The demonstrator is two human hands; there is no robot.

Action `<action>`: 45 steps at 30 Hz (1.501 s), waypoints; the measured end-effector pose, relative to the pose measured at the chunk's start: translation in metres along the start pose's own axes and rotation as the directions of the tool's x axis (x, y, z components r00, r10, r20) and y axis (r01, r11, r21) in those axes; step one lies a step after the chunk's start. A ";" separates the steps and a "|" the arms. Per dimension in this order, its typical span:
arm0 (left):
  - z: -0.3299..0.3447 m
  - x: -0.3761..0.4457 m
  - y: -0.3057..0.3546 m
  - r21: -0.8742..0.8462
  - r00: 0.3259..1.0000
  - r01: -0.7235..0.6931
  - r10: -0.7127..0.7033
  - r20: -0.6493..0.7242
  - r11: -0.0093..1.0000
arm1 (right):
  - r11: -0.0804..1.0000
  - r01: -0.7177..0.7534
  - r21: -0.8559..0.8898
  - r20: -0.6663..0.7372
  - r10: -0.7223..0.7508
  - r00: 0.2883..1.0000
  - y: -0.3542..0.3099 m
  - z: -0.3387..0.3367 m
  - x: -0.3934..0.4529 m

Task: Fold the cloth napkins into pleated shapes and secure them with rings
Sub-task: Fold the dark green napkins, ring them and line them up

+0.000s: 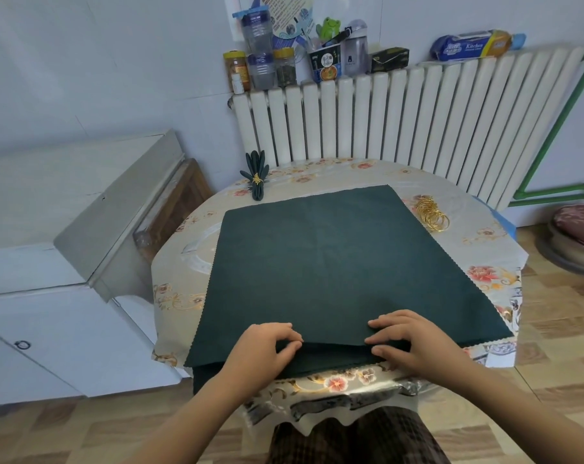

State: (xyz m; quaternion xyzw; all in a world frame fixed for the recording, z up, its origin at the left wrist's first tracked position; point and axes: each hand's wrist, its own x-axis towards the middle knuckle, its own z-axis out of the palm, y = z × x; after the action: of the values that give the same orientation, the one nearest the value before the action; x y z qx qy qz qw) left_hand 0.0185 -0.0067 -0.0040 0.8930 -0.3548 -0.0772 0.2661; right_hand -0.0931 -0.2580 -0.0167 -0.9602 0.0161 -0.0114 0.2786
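At the table's far left stands a finished pleated napkin (256,175) cinched by a gold ring. The left hand (263,351) pinches the near folded edge of the dark green napkin (334,256) spread over the floral tablecloth (484,272); the right hand (414,343) pinches the same fold. A pile of gold rings (432,215) lies beside the cloth's far right corner.

A dark green napkin (344,262) lies flat on the desk (495,272). The left hand (263,353) and right hand (414,343) pinch its folded near edge. Gold rings (431,214) sit well beyond the right hand; a finished pleated napkin (255,177) stands far beyond the left hand.
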 end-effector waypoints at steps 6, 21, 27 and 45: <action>-0.006 0.010 0.005 -0.050 0.988 0.151 -0.149 0.050 0.987 | 0.997 -0.081 -0.019 -0.055 0.079 0.995 -0.007 -0.005 0.007; -0.062 0.030 0.012 0.145 0.917 0.004 -0.061 0.394 0.989 | 0.990 -0.066 -0.122 -0.017 0.065 0.998 -0.028 -0.049 0.017; -0.093 0.047 0.008 0.082 0.848 -0.020 -0.027 0.529 0.996 | 0.998 0.016 -0.069 0.110 -0.008 0.994 -0.036 -0.080 0.040; -0.033 0.192 -0.062 0.452 0.971 0.233 -0.178 -0.161 0.861 | 0.887 -0.189 -0.421 -0.244 0.090 0.966 0.036 -0.029 0.228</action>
State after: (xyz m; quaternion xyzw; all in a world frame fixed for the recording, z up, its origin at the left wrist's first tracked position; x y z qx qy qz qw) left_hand 0.2072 -0.0847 0.0005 0.9663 -0.2496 0.0336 0.0527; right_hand 0.1326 -0.3128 -0.0086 -0.9874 0.1181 -0.0924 0.0505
